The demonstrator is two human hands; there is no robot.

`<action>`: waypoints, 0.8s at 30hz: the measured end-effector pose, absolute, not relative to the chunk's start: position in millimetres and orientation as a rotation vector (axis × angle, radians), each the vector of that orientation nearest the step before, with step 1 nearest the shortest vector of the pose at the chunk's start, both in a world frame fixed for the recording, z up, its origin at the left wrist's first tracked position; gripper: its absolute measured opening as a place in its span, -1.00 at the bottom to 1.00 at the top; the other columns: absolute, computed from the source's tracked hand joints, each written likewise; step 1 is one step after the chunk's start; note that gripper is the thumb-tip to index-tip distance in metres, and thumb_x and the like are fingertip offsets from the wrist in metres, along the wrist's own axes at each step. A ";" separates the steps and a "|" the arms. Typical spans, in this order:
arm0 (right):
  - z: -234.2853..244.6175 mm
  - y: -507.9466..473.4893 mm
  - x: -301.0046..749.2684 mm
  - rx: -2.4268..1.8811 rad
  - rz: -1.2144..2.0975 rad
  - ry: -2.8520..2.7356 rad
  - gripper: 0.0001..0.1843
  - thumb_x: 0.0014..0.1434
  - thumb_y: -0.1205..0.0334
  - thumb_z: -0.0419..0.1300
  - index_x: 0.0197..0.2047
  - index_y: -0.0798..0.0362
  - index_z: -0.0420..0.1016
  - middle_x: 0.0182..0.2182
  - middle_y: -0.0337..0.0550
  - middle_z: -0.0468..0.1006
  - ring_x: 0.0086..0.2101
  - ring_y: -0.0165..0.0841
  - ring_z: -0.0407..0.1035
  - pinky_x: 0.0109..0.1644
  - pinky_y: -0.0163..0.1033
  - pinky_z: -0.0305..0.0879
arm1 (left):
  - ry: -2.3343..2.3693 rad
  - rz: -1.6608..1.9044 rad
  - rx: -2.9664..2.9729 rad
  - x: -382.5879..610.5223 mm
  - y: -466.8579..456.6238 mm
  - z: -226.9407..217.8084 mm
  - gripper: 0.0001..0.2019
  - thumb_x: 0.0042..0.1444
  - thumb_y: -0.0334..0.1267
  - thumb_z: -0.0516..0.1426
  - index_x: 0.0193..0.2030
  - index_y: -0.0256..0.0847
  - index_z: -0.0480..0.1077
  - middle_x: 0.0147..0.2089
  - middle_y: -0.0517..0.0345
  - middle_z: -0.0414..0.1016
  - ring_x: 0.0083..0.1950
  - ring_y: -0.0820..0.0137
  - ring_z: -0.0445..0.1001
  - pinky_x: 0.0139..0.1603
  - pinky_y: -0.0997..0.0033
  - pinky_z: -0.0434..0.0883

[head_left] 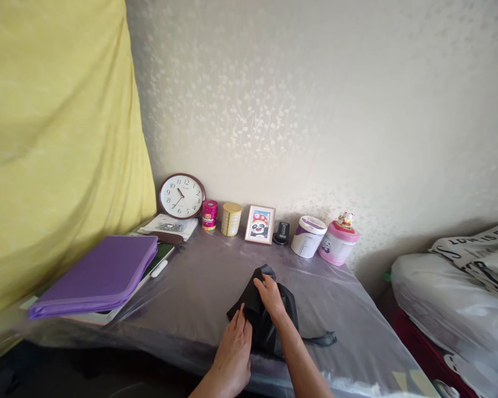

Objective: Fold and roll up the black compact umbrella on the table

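A black, soft, shiny bundle of fabric point(284, 309) lies crumpled near the front of the table, with a strap trailing to the right; I cannot make out whether it is a bag or a garment. My right hand point(269, 296) is closed on its upper part, fingers bent over a fold. At its lower left edge is my left hand point(235, 340), gripping the black fabric with the fingertips pointing up along it. The left thumb is mostly hidden.
Plastic sheeting covers the table point(199, 287). A purple folder point(95, 271) lies left. Along the wall stand a clock point(182, 196), pink can point(209, 215), yellow tin point(231, 219), panda picture frame point(260, 225), black device point(281, 234), white-purple tub point(309, 237) and pink tub point(338, 243).
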State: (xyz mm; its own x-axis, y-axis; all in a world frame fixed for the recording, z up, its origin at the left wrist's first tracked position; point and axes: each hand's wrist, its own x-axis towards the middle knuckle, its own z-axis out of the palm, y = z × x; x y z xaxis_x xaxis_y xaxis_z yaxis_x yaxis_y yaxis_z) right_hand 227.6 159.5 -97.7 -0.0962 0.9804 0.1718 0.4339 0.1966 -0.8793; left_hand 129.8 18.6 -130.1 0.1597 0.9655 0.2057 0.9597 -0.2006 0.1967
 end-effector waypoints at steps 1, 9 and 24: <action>-98.5 160.1 226.1 -1.392 0.837 -1.702 -0.66 0.16 0.30 0.13 -0.03 0.33 0.35 -0.27 0.07 0.44 -0.16 -0.11 0.33 -0.12 -0.19 0.25 | 1.978 0.440 2.357 129.7 17.9 -125.7 -0.25 -0.28 -0.53 0.17 0.17 -0.44 0.15 0.29 -0.17 -0.21 0.29 0.21 -0.26 0.27 0.32 -0.09; -104.3 160.2 224.5 -1.332 1.020 -1.782 -0.75 0.25 0.33 0.07 -0.02 0.26 0.25 -0.43 -0.10 0.47 -0.38 -0.20 0.41 -0.35 -0.25 0.31 | 2.009 0.166 2.313 124.1 3.8 -99.3 -0.32 0.01 -0.55 0.12 0.26 -0.58 -0.09 0.24 -0.28 -0.10 0.24 0.19 -0.06 0.23 0.24 0.05; -79.0 130.6 225.4 -0.793 1.044 -2.229 -0.80 0.21 0.40 0.01 -0.18 0.08 0.44 -0.34 -0.27 0.50 -0.27 -0.30 0.39 -0.24 -0.32 0.25 | 1.865 0.425 2.473 129.0 19.2 -102.2 -0.17 -0.25 -0.47 0.12 0.27 -0.20 0.04 0.26 0.05 -0.09 0.26 0.18 -0.20 0.28 0.12 -0.15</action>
